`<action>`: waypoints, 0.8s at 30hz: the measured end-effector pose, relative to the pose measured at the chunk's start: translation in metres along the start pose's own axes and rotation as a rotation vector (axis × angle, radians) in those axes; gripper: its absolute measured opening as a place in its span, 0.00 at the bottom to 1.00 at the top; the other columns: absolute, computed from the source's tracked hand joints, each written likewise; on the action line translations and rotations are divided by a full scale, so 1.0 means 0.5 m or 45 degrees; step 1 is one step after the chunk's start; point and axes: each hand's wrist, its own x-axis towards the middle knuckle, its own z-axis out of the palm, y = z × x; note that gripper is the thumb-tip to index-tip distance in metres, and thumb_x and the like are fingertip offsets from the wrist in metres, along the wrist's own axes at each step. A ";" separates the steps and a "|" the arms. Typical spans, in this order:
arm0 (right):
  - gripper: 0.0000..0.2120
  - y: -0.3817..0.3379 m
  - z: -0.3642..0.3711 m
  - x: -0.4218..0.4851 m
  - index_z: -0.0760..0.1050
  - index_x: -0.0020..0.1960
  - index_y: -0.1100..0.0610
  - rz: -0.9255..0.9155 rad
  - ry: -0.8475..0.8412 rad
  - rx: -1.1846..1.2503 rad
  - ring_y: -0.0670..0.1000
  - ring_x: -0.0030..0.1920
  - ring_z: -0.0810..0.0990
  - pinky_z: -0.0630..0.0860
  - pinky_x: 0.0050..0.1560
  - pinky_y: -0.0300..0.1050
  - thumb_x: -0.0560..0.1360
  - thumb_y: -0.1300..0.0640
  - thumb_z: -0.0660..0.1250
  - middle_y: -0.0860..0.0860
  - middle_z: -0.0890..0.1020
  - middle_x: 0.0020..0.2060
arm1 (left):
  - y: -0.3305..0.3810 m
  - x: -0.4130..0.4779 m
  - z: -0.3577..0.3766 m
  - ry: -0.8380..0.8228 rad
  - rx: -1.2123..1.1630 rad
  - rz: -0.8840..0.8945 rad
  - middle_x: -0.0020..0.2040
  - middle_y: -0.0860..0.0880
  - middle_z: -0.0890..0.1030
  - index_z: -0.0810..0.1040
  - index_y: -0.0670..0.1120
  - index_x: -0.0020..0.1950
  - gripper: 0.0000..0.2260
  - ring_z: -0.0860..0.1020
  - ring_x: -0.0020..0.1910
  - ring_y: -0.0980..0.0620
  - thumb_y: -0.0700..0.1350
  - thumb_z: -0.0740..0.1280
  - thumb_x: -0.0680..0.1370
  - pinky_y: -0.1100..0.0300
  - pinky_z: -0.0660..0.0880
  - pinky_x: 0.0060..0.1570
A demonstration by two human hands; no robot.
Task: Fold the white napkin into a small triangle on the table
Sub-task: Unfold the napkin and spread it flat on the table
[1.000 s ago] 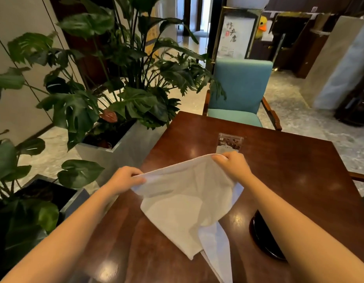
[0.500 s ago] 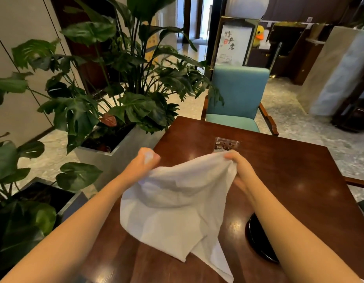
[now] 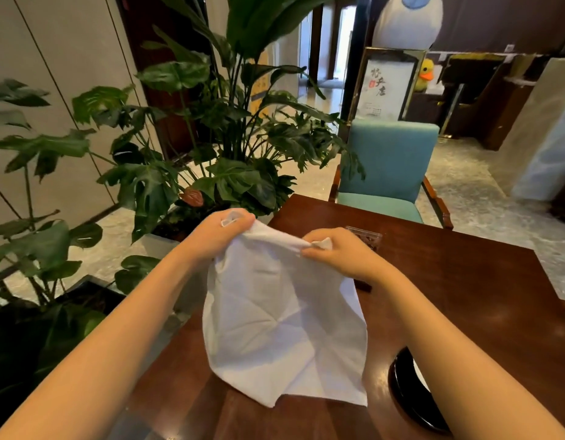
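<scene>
At the far left, large green potted plants point(image 3: 141, 173) are seen beside the dark wooden desk point(image 3: 465, 296). The left hand point(image 3: 219, 233) is raised above the near left corner of the desk, and its fingers point(image 3: 240, 219) are closed on one upper corner of the white napkin point(image 3: 281, 325); a small tip of cloth is seen between them. From this hand the upper edge of the napkin is stretched to the right hand point(image 3: 341, 254), whose fingers point(image 3: 313, 246) are pinched on the other upper corner. The napkin is held in the air between both hands and hangs down as a creased open sheet in front of the desk top; whether its lower edge touches the wood cannot be told. Behind the right hand, a small clear holder point(image 3: 365, 236) stands on the desk. At the far side of the desk a teal chair point(image 3: 389, 166) is placed. At the right, near the right forearm, a dark round plate point(image 3: 408, 392) lies on the desk, partly hidden by the arm.
</scene>
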 end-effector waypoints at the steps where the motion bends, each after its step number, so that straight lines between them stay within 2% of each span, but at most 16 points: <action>1: 0.07 -0.016 -0.008 -0.006 0.80 0.50 0.52 0.007 0.063 0.063 0.42 0.43 0.76 0.72 0.41 0.33 0.77 0.54 0.65 0.43 0.79 0.42 | 0.013 -0.008 -0.001 0.012 -0.070 0.008 0.31 0.56 0.76 0.75 0.53 0.34 0.13 0.74 0.33 0.57 0.50 0.61 0.78 0.64 0.71 0.35; 4: 0.09 -0.074 -0.028 -0.025 0.81 0.50 0.53 0.024 0.249 0.206 0.38 0.42 0.75 0.71 0.41 0.30 0.77 0.52 0.63 0.41 0.79 0.41 | 0.050 -0.024 -0.010 0.101 -0.206 0.066 0.34 0.55 0.76 0.75 0.49 0.40 0.09 0.75 0.33 0.60 0.48 0.61 0.79 0.67 0.73 0.34; 6: 0.11 -0.108 -0.035 -0.035 0.80 0.50 0.53 0.034 0.293 0.233 0.39 0.42 0.75 0.71 0.41 0.32 0.78 0.49 0.61 0.43 0.80 0.42 | 0.072 -0.034 -0.021 0.131 -0.236 0.109 0.33 0.57 0.78 0.76 0.51 0.40 0.08 0.75 0.34 0.60 0.51 0.63 0.77 0.66 0.73 0.35; 10: 0.16 -0.163 -0.033 -0.061 0.78 0.50 0.60 0.179 0.213 0.441 0.52 0.43 0.77 0.76 0.50 0.51 0.78 0.48 0.61 0.60 0.82 0.45 | 0.107 -0.058 -0.041 0.184 -0.137 0.119 0.32 0.59 0.78 0.77 0.55 0.36 0.11 0.75 0.34 0.59 0.55 0.63 0.76 0.59 0.71 0.41; 12: 0.18 -0.188 -0.031 -0.086 0.75 0.49 0.66 0.239 0.075 0.597 0.54 0.41 0.75 0.74 0.46 0.49 0.78 0.50 0.62 0.66 0.79 0.44 | 0.128 -0.076 -0.052 0.192 -0.099 0.140 0.33 0.57 0.78 0.76 0.53 0.36 0.11 0.75 0.35 0.57 0.55 0.64 0.76 0.56 0.71 0.43; 14: 0.12 -0.207 -0.035 -0.108 0.76 0.45 0.63 0.234 -0.086 0.777 0.53 0.39 0.76 0.74 0.40 0.43 0.78 0.54 0.62 0.61 0.78 0.39 | 0.145 -0.093 -0.070 0.140 -0.031 0.143 0.34 0.56 0.78 0.77 0.53 0.36 0.12 0.75 0.36 0.56 0.59 0.64 0.73 0.56 0.71 0.43; 16: 0.08 -0.212 -0.040 -0.122 0.76 0.42 0.60 0.226 -0.177 0.953 0.51 0.37 0.78 0.75 0.36 0.40 0.77 0.57 0.63 0.58 0.78 0.38 | 0.151 -0.104 -0.085 0.036 0.051 0.114 0.36 0.50 0.78 0.76 0.49 0.38 0.15 0.76 0.38 0.53 0.60 0.63 0.72 0.54 0.72 0.44; 18: 0.06 -0.200 -0.038 -0.117 0.77 0.44 0.60 0.288 -0.142 1.052 0.50 0.35 0.80 0.78 0.35 0.41 0.76 0.58 0.64 0.56 0.81 0.37 | 0.141 -0.099 -0.087 -0.045 0.091 0.032 0.42 0.42 0.79 0.76 0.43 0.45 0.20 0.78 0.41 0.48 0.60 0.63 0.73 0.51 0.74 0.47; 19: 0.06 -0.187 -0.034 -0.108 0.78 0.46 0.60 0.345 -0.102 1.069 0.50 0.34 0.81 0.79 0.35 0.41 0.76 0.58 0.65 0.56 0.81 0.37 | 0.130 -0.090 -0.080 -0.067 0.096 -0.027 0.44 0.42 0.81 0.77 0.43 0.47 0.19 0.80 0.43 0.48 0.59 0.64 0.74 0.51 0.75 0.47; 22: 0.07 -0.117 -0.003 -0.069 0.78 0.50 0.61 0.601 -0.012 1.044 0.52 0.39 0.83 0.81 0.41 0.46 0.75 0.58 0.67 0.57 0.83 0.41 | 0.062 -0.048 -0.048 -0.110 0.141 -0.219 0.44 0.52 0.82 0.79 0.51 0.47 0.11 0.82 0.41 0.57 0.56 0.62 0.76 0.62 0.75 0.41; 24: 0.07 -0.048 0.029 -0.042 0.77 0.51 0.61 0.782 0.012 1.015 0.56 0.46 0.82 0.79 0.50 0.53 0.75 0.59 0.68 0.59 0.83 0.46 | -0.007 -0.013 -0.026 -0.181 0.168 -0.322 0.46 0.53 0.82 0.79 0.52 0.47 0.10 0.81 0.45 0.56 0.56 0.63 0.76 0.62 0.75 0.42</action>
